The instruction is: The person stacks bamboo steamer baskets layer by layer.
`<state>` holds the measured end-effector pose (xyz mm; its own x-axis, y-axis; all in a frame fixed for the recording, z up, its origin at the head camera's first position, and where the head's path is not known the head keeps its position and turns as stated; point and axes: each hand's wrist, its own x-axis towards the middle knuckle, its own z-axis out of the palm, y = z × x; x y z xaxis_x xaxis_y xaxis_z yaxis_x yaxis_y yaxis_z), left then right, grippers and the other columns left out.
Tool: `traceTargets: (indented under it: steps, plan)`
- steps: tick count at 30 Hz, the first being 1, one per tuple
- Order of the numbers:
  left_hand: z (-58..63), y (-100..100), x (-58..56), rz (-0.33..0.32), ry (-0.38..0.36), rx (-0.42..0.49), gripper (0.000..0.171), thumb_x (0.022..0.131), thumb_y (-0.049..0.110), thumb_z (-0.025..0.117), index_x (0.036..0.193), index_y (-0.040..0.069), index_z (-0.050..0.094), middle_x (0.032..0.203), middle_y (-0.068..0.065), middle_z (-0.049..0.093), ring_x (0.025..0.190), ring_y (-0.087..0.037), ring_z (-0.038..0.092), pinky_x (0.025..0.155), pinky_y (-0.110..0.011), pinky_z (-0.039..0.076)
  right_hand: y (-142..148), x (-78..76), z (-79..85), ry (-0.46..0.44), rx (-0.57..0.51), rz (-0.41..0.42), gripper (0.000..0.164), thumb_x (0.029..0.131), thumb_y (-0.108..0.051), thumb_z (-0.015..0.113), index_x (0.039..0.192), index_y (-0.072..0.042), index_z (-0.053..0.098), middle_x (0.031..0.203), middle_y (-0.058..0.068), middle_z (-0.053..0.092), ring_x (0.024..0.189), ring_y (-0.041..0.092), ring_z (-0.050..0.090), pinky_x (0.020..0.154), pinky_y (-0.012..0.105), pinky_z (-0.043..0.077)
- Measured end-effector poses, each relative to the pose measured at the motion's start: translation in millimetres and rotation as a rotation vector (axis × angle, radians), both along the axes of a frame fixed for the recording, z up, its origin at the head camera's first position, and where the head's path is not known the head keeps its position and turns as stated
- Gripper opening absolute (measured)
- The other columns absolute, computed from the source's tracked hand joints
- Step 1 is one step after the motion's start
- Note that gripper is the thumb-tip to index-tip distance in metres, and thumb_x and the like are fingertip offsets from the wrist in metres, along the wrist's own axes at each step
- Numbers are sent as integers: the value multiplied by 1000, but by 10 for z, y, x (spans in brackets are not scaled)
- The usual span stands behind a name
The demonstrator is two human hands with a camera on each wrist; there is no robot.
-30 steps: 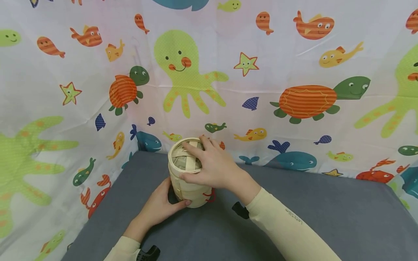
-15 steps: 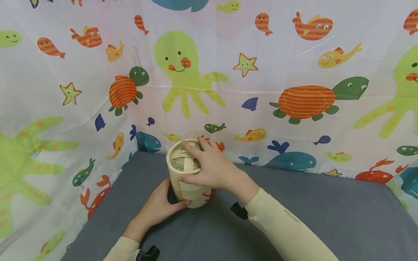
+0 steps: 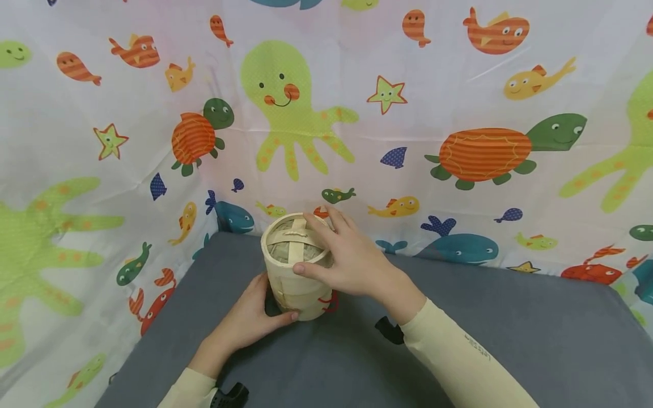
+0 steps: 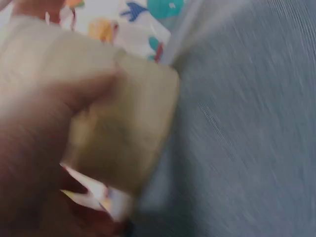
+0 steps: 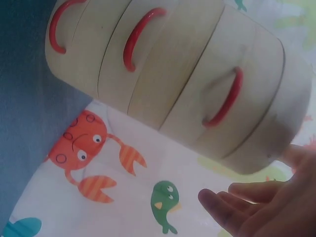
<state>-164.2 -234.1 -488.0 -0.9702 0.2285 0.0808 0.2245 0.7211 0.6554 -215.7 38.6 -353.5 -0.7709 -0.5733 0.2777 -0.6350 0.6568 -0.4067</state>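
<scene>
A tall stack of pale bamboo steamers (image 3: pixel 293 286) stands upright on the grey table. Its top shows crossed strips inside a round rim. Red handles (image 5: pixel 143 38) run down one side in the right wrist view. My left hand (image 3: pixel 242 323) grips the stack low down, thumb in front; the fingers behind are hidden. In the left wrist view, blurred, the left thumb (image 4: pixel 94 91) lies against the bamboo wall. By the rim's right side is my right hand (image 3: pixel 357 263), its fingers fairly straight and spread. Whether a fingertip still touches the rim, I cannot tell.
The grey tabletop (image 3: pixel 500 328) stretches out to the right of the stack. Close behind it hangs a white curtain (image 3: pixel 326 164) printed with sea animals, which also runs along the left side. Dark camera pieces (image 3: pixel 390 330) sit at the wrists.
My right hand has drawn back to the right, its fingers leaving the top of the steamer stack. The left hand keeps its hold. The head view has tilted slightly.
</scene>
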Motion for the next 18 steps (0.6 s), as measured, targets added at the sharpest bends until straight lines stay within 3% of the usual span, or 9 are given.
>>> traceTargets:
  steps: [3,6,8,10,14,18]
  plan:
    - [127,78,131,19,-110,-154,125,87,65,86,167,-10,25,166,-33,35,154,-49,37,117,-66,43,71,37,8,9,5,-11,99,95,-84,57,175,-36,26,181,16,14,164,42,21,116,73,40]
    - [310,235,337,35,-233,-349,123,89,70,81,158,-20,35,160,-41,40,150,-55,40,109,-70,48,136,93,4,23,11,-23,98,95,-83,58,175,-34,28,180,19,17,164,41,21,117,72,40]
    - [446,375,470,16,-297,-426,119,89,74,78,152,-20,44,155,-39,47,147,-54,44,105,-71,49,190,136,0,29,10,-36,99,95,-83,59,174,-32,30,179,20,19,165,41,21,116,72,40]
    - [578,522,584,-41,-331,-437,115,90,77,74,154,-15,48,155,-34,51,146,-50,48,105,-72,49,263,175,-12,32,12,-59,99,94,-84,59,174,-34,31,179,19,19,165,41,21,116,73,40]
    - [728,809,730,-237,-261,-380,106,95,81,63,162,1,49,163,-17,51,149,-37,51,106,-68,51,467,229,-52,41,27,-105,98,94,-85,59,174,-39,26,180,18,17,164,45,21,113,78,39]
    - [708,1092,732,-404,-130,-253,100,98,84,54,170,17,40,173,-6,39,157,-32,41,113,-64,48,747,267,-126,56,67,-166,96,97,-80,61,175,-36,27,179,23,18,162,50,22,116,79,35]
